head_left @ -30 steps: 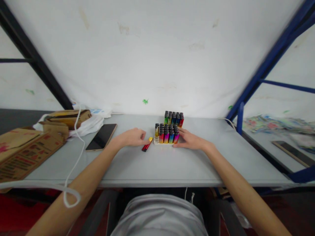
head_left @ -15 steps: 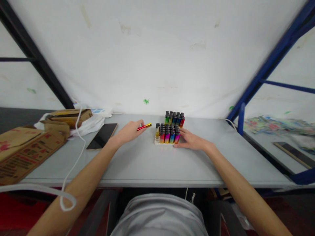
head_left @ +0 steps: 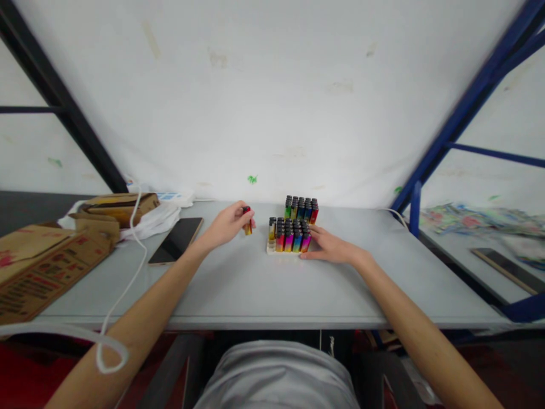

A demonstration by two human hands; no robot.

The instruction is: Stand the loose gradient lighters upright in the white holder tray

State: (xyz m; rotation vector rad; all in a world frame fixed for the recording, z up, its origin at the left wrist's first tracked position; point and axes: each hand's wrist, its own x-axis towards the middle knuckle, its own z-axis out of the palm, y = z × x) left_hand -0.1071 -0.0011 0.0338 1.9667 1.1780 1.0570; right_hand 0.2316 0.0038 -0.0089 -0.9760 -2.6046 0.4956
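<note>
My left hand [head_left: 232,223] pinches a single lighter [head_left: 247,221], red at the top and yellow at the bottom, above the table left of the rack. The lighter stands nearly upright, with its dark end up. Multicoloured lighters [head_left: 293,237] with black tops stand in rows in a clear, pale rack [head_left: 271,247], whose front-left slots show no lighter. My right hand [head_left: 330,245] holds the rack's right side, thumb low at the front corner and fingers further back. Behind stands a second group of lighters [head_left: 301,208] in green, yellow, blue and red.
On the grey table [head_left: 255,289] a dark phone [head_left: 176,241] lies left of my left hand. Cardboard boxes [head_left: 46,261], white plastic [head_left: 164,218] and a white cable [head_left: 131,278] are at the left. A blue metal frame [head_left: 460,108] rises on the right.
The lighter in my left hand has turned from lying nearly level, pointing right, to nearly upright. My right hand stays at the rack.
</note>
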